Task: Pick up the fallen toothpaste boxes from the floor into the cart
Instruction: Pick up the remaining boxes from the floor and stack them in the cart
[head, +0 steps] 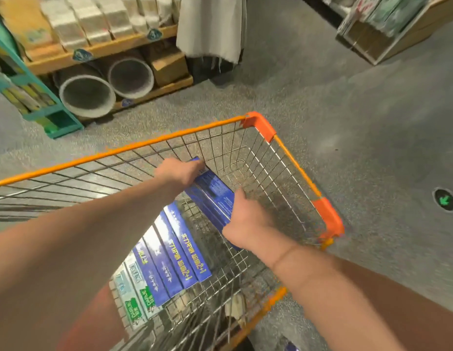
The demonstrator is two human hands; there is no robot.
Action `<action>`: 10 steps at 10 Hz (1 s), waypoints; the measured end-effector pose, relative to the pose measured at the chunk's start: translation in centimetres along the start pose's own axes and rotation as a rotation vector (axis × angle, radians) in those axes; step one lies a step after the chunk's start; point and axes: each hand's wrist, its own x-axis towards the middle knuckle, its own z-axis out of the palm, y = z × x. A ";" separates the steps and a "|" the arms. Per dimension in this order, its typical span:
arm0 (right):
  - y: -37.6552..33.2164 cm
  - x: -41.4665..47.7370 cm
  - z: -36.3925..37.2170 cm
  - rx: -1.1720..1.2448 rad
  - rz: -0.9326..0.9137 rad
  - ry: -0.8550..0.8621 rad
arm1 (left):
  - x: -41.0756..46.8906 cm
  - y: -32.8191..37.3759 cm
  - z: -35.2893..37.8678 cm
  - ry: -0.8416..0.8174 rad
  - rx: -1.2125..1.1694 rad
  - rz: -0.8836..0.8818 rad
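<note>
Lowering a small stack of blue toothpaste boxes point(212, 196) into the wire cart point(134, 146) w/ both hands: left hand point(179, 172) clenched round the far end at about 11 o'clock, right hand point(245, 219) gripping the near end at about 5 o'clock. The stack hangs tilted inside the basket; looks like two or three boxes, count unclear since the hands cover the ends

Step in hand, by my read: the drop-in. A row of blue boxes point(174, 252) and some white-green boxes point(134, 297) already lies on the mesh floor toward 7 o'clock. Next move calls for setting the stack flat just beside that row, then letting go w/ both hands

Edges: orange rim point(295, 164) runs along 3 o'clock, near the right wrist; far mesh wall sits close behind the left knuckles. Open room is the bare mesh toward 1–2 o'clock. Grey floor point(347, 110) around the cart shows no fallen boxes in view, though a blue scrap at the bottom edge, 6 o'clock, might be one
</note>
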 end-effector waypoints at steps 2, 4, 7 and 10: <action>0.5 4.8 5.3 0.069 0.054 -0.019 | 5.8 -2.3 2.7 -0.159 0.246 0.081; 1.8 8.5 11.4 0.027 0.100 -0.055 | 10.9 -5.2 4.4 -0.337 0.553 0.145; 2.6 10.2 17.0 0.007 0.068 0.011 | 15.1 -8.4 7.4 -0.457 0.854 0.303; 2.0 10.4 20.4 0.003 0.101 0.045 | 16.2 -8.2 8.3 -0.641 1.047 0.491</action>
